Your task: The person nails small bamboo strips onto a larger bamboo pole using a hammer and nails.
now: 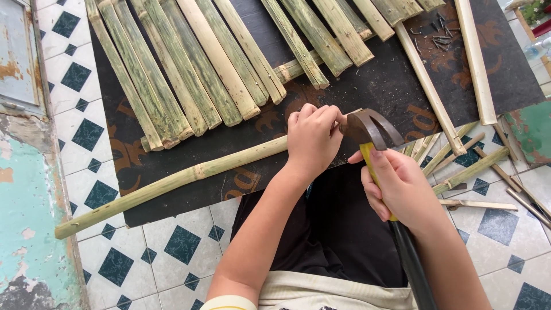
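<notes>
My left hand [313,138] is closed over the right end of a long green bamboo pole [172,182] that lies slantwise across a black mat [367,86]. My right hand [402,186] grips the yellow-and-black handle of a claw hammer [370,127] just below its brown steel head. The hammer head sits right beside my left hand's fingertips, over the pole's end. Whether my left fingers pinch a nail is hidden.
Several split bamboo slats [189,63] lie side by side on the mat's far half. A small pile of nails [439,31] sits at the top right. Thin bamboo strips [465,166] are scattered on the tiled floor [178,247] at right. A peeling wall [23,189] runs along the left.
</notes>
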